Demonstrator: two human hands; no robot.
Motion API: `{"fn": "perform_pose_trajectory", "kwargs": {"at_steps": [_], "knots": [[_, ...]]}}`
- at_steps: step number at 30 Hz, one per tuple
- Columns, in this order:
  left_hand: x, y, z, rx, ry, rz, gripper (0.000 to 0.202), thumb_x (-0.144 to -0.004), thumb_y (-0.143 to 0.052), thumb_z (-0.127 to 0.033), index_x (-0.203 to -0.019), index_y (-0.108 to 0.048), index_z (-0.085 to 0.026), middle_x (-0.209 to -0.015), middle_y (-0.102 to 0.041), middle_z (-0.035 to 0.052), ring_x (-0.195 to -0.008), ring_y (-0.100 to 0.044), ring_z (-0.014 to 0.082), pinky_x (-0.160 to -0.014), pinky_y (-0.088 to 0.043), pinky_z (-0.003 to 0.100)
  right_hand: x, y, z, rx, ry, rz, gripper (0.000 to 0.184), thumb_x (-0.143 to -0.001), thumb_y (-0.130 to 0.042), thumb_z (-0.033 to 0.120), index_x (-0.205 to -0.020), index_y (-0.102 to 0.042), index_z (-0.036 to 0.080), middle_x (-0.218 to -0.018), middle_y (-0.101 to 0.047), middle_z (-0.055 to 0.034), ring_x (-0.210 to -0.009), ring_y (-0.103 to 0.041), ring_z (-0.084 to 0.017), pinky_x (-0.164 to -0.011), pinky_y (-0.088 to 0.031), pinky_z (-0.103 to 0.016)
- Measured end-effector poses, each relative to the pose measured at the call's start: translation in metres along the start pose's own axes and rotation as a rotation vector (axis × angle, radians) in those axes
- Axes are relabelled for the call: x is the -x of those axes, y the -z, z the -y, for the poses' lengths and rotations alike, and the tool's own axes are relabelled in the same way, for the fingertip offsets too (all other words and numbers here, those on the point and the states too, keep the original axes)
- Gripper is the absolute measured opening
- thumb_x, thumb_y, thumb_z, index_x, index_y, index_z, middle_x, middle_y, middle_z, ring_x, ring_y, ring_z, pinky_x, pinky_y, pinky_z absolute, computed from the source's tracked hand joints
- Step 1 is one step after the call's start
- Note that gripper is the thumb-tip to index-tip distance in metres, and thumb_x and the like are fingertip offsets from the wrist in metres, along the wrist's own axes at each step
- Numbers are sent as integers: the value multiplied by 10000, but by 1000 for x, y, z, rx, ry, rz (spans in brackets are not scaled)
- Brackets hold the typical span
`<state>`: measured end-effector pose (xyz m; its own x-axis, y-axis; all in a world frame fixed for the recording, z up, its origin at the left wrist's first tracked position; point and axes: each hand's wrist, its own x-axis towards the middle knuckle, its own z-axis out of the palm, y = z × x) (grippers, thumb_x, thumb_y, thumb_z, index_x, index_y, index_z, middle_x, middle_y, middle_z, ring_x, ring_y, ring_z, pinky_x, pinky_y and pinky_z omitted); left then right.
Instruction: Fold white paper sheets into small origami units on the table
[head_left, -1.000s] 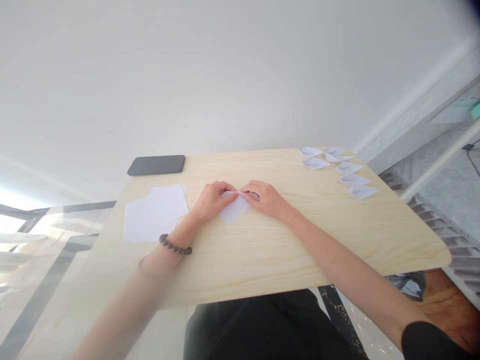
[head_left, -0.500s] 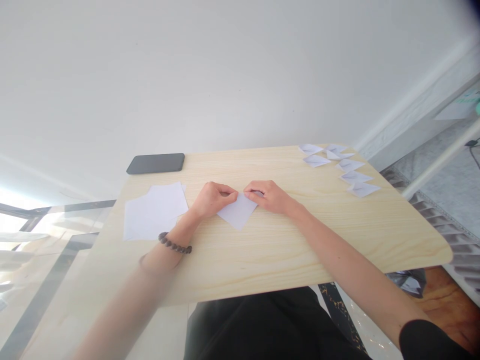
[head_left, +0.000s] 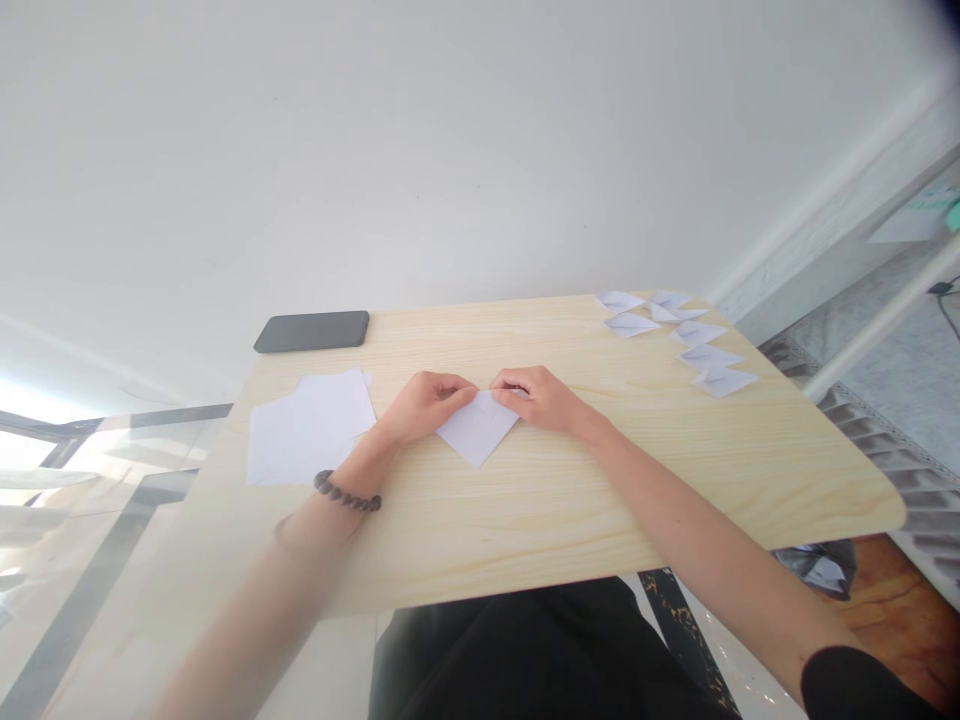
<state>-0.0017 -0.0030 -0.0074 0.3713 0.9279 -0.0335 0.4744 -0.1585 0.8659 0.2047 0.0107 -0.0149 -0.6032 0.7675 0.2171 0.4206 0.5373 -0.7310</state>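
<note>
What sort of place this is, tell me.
Probably a room in a home or small office: a wooden table stands by a plain pale wall, with a phone lying on it.

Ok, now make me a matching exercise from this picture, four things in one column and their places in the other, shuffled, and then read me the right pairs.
Things
1. Flat dark slab
2. Beaded bracelet
3. Group of folded white papers
4. Paper with one corner toward the person

Places
A. Near the far right corner of the table
B. Held by the left hand and the right hand
C. Near the far left corner of the table
D. Around the left wrist

Right pairs: 1-C, 2-D, 3-A, 4-B
</note>
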Motion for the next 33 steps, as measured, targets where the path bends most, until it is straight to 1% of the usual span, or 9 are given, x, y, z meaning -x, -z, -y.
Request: {"fn": "perform_pose_trajectory", "kwargs": {"at_steps": [3, 6, 14, 19, 22, 25, 28, 31, 33], "knots": [[-1, -3, 1, 3, 2, -14, 312, -758, -519, -416, -794, -677, -149, -817, -678, 44, -721, -597, 167, -578, -445, 225, -2, -6, 3, 35, -13, -20, 192, -812, -435, 265, -724, -570, 161, -646, -538, 20, -580, -436, -81, -543, -315, -205], [-1, -2, 2, -14, -13, -1, 311, -756, -527, -423, -796, -678, -155, -827, -677, 46, -729, -600, 167, -589, -453, 229, -2, -5, 3, 29, -27, 8, 187, -796, -438, 257, -691, -560, 162, -607, -503, 29, -553, -412, -76, -528, -305, -206], [-1, 9, 6, -65, -32, 42, 317, -767, -514, -437, -748, -664, -158, -737, -662, 25, -630, -569, 134, -535, -427, 214, 3, 17, -1, -27, -115, 139, 146, -751, -441, 234, -664, -537, 167, -587, -466, 39, -540, -375, -76, -506, -277, -211], [-1, 11, 6, -51, -29, 82, 325, -772, -512, -440, -760, -657, -150, -738, -652, 25, -644, -567, 133, -542, -424, 211, 3, 23, 0, -38, -160, 197, 125, -735, -443, 230, -677, -538, 173, -608, -477, 37, -555, -383, -82, -519, -279, -217], [0, 16, 6, -63, -9, 72, 330, -774, -507, -436, -752, -654, -142, -711, -639, 20, -617, -548, 119, -525, -409, 203, 6, 29, -4, -64, -195, 205, 118, -726, -444, 220, -656, -525, 171, -607, -493, 32, -553, -398, -86, -530, -293, -221], [1, 19, 6, -72, 26, 45, 332, -773, -506, -437, -737, -652, -142, -665, -623, 8, -565, -517, 100, -490, -381, 193, 10, 33, -7, -102, -213, 166, 150, -746, -427, 227, -646, -522, 166, -622, -523, 16, -560, -431, -92, -553, -316, -230], [0, 14, 6, -79, 19, 37, 339, -774, -502, -446, -751, -659, -146, -688, -636, 12, -584, -534, 110, -496, -384, 196, 10, 28, -4, -80, -177, 122, 227, -801, -394, 277, -665, -537, 165, -647, -531, 7, -585, -445, -96, -572, -320, -234], [-1, 5, 4, -77, -8, 31, 336, -774, -497, -440, -755, -665, -149, -726, -658, 22, -635, -563, 129, -529, -407, 204, 5, 15, 1, 25, -144, 85, 283, -820, -411, 359, -658, -543, 167, -583, -461, 26, -543, -376, -86, -526, -273, -230], [-2, 1, 3, -82, -9, 16, 323, -771, -503, -431, -755, -668, -154, -742, -665, 20, -646, -566, 131, -535, -411, 204, 2, 7, 4, 61, -123, 69, 272, -817, -426, 363, -681, -557, 169, -568, -442, 32, -534, -362, -83, -520, -262, -228]]}}
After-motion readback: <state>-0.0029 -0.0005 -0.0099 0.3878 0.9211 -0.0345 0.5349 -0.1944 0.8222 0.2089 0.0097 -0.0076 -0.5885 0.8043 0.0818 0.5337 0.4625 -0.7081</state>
